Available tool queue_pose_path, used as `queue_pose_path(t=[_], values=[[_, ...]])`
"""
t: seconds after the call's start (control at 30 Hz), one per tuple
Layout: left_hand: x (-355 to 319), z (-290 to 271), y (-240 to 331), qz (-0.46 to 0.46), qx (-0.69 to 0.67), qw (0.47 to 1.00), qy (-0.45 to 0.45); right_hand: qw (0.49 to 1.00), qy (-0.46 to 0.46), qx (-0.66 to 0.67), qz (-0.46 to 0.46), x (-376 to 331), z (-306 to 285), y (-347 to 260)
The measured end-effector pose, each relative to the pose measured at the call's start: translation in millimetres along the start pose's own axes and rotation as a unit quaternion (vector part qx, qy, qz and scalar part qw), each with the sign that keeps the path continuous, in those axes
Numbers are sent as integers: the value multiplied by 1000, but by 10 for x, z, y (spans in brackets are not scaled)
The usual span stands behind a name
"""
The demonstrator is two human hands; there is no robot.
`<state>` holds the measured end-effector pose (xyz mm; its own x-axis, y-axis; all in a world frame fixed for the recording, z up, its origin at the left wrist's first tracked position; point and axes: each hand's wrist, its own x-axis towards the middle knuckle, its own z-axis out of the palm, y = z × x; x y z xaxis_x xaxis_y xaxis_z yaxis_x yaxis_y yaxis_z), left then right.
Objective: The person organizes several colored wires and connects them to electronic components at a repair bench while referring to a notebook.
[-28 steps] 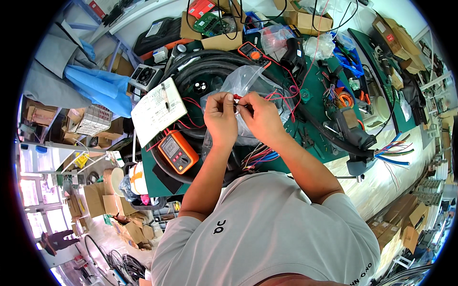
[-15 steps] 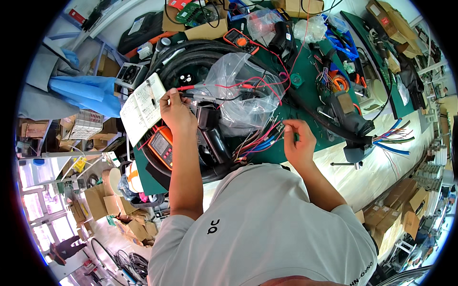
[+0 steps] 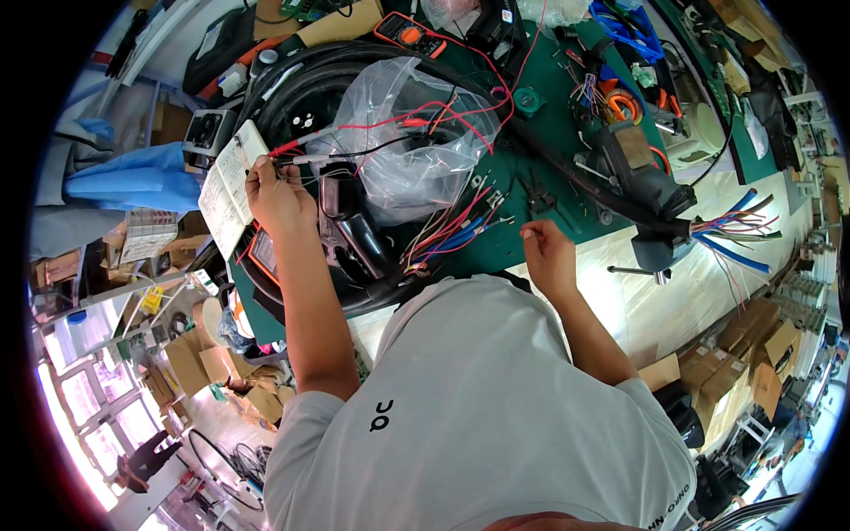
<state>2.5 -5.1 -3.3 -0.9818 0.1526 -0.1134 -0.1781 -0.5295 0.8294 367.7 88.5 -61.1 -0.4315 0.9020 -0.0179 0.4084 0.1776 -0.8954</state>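
While my left hand (image 3: 276,190) pinches the red and black probe wires (image 3: 354,142) up by the clear bag (image 3: 416,133) to keep them apart, my right hand (image 3: 549,257) rests loosely curled and empty on the green mat (image 3: 496,239)

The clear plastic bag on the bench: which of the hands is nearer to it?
Left. The left hand holds probe leads right beside the clear plastic bag, at its left edge. The right hand sits lower right, apart from it.

Plastic bag (image 3: 416,133) on mat, booklet (image 3: 226,190) left, vise (image 3: 642,181) right
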Motion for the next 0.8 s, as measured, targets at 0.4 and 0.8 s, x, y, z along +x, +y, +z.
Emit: queue_pose_path(t=[0.4,0.8], values=[[-127,24,5,22,18,1000,-8,999,3,12,-37,508,130,-106],[-164,21,-10,-3,-9,1000,-19,996,-70,6,-56,871,413,-492]])
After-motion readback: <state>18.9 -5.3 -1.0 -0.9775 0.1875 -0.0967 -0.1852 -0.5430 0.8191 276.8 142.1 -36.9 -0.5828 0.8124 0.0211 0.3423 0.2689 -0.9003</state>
